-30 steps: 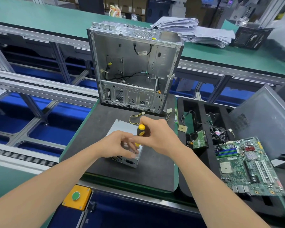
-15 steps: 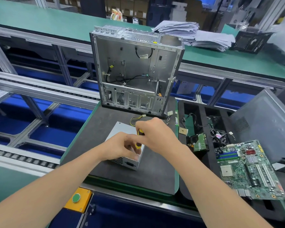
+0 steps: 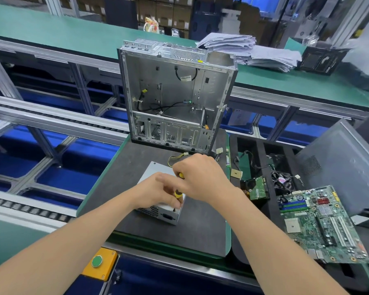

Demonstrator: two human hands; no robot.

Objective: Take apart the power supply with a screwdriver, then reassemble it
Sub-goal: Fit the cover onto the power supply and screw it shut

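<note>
R hand [image 3: 202, 177] now covers screwdriver [image 3: 178, 193] top, gripping handle; L hand [image 3: 158, 192] pinches shaft atop PSU [image 3: 153, 169]; tray [image 3: 262, 158] holds fan [image 3: 282, 180], PCB [image 3: 258, 188].

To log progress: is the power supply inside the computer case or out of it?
Out. The power supply lies flat on the dark mat, in front of the upright computer case and apart from it.

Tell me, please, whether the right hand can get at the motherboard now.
Probably yes: nothing tall stands between the right hand and the motherboard, though it grips the screwdriver.
</note>
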